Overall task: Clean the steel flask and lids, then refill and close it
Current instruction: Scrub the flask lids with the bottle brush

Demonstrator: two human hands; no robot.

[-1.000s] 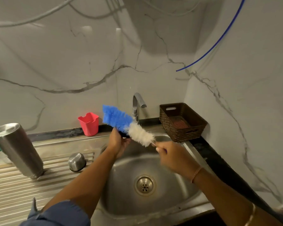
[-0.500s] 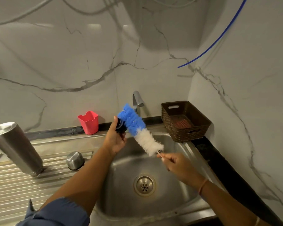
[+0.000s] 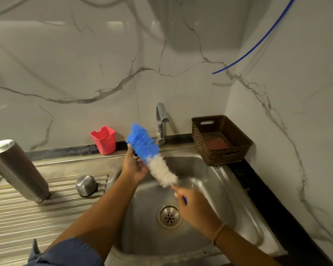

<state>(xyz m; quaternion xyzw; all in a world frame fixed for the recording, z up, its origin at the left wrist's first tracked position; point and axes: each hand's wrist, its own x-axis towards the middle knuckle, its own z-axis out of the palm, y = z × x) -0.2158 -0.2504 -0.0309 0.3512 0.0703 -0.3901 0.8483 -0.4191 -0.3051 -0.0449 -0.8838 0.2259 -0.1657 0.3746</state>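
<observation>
Lid (image 3: 135,154) scrub over sink (image 3: 210,179).
Your right fingers (image 3: 178,194) pinch the bottle brush (image 3: 152,156) handle, left fingers (image 3: 130,150) curl round the half-hidden lid: rotate it into the bristles above them.

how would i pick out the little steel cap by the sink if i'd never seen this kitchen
Start at the steel sink basin and look left to the ribbed draining board. The cap sits on it close to the basin's edge, to the right of the flask. It is a short shiny dome, while the flask is a tall cylinder.
</observation>
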